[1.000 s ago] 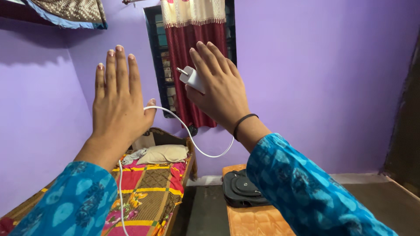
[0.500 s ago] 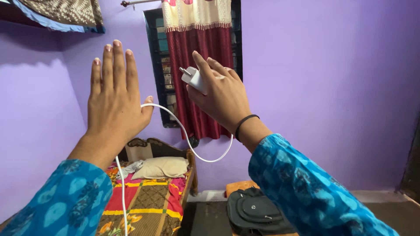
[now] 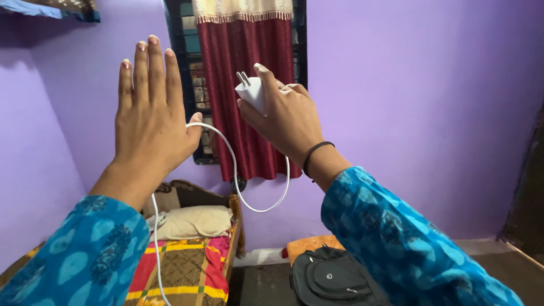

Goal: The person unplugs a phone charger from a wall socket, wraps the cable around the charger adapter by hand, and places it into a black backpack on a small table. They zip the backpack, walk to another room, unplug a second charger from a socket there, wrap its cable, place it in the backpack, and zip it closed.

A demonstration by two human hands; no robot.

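Note:
My right hand is raised in front of the window and grips a white charger plug with its two pins pointing up. A white cable loops down from the plug, rises to my left thumb, and hangs down past my left wrist toward the bed. My left hand is held up flat, fingers together and straight, palm away from me; the cable rests against the thumb. Both arms wear blue patterned sleeves. A black band circles my right wrist.
A barred window with a dark red curtain is set in the purple wall ahead. Below left stands a wooden bed with a cream pillow and a striped colourful cover. A black backpack lies on the floor beside an orange cushion.
My right hand has curled tighter round the plug and turned its pins upward. The view has tipped a little upward and closer to the window; the left hand stays raised flat.

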